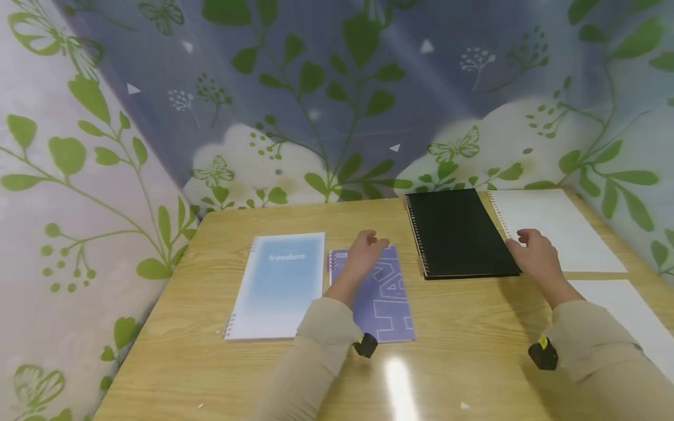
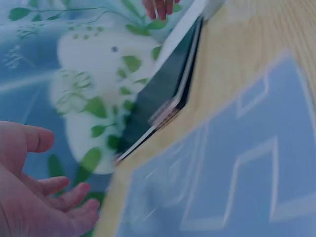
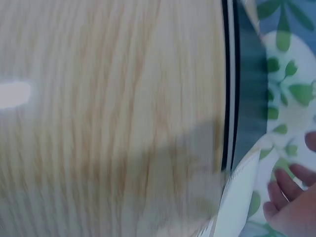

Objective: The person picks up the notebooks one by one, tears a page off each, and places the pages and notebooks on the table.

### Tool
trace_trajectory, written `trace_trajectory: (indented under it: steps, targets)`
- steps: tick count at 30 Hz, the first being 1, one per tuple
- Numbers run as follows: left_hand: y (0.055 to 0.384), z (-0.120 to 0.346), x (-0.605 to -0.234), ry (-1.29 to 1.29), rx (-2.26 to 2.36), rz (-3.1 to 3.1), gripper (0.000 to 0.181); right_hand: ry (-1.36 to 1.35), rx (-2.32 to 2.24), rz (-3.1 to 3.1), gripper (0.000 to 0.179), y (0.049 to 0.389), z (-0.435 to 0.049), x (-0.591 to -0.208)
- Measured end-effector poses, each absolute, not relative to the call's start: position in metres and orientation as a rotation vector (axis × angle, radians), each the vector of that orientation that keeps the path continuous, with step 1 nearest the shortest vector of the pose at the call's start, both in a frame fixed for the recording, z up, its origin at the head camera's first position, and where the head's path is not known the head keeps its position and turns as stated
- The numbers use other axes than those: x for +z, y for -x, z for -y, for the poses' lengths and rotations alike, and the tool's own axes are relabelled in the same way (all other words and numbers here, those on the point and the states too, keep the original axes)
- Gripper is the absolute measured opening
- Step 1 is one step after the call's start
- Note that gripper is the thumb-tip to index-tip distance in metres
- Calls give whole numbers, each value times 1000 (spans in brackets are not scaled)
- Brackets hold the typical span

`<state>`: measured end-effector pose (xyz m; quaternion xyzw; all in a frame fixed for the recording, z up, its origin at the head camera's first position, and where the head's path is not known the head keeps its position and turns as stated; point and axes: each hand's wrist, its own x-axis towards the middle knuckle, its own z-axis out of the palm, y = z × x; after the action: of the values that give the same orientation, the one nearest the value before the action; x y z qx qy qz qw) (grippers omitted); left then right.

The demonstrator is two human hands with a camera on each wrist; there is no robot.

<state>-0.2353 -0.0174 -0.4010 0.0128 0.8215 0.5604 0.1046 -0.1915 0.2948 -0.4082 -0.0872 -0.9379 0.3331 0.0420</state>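
My left hand [image 1: 364, 256] hovers over the upper part of a purple spiral notebook [image 1: 381, 304] with large outlined letters. In the left wrist view that hand [image 2: 44, 190] has its fingers loosely bent and holds nothing. My right hand [image 1: 536, 257] is over the gap between a black spiral notebook [image 1: 460, 234] and a white spiral notebook [image 1: 563, 228]. Its fingers, relaxed and slightly bent in the right wrist view, hold nothing there. Left of the purple notebook lies a light blue spiral notebook [image 1: 284, 286] marked "freedom".
A second white sheet or notebook [image 1: 626, 310] lies at the right, partly behind the right sleeve. The wooden table [image 1: 210, 368] meets a wall [image 1: 337, 117] printed with leaves at its back and sides. Small white scraps dot the tabletop.
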Motion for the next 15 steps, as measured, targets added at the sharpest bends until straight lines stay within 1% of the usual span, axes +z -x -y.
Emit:
trace_trajectory:
  steps: [3, 8, 12, 15]
  targets:
    - [239, 0, -410, -32, 1654, -2377, 57, 250, 978, 2985, 66, 196, -299, -412]
    - [240, -22, -424, 30, 1561, -2425, 53, 256, 976, 3150, 72, 202, -292, -418]
    - [239, -38, -430, 70, 1489, -2510, 46, 267, 876, 3265, 70, 205, -291, -419]
    - [237, -49, -429, 90, 1481, -2516, 45, 279, 795, 3327, 67, 207, -292, -417]
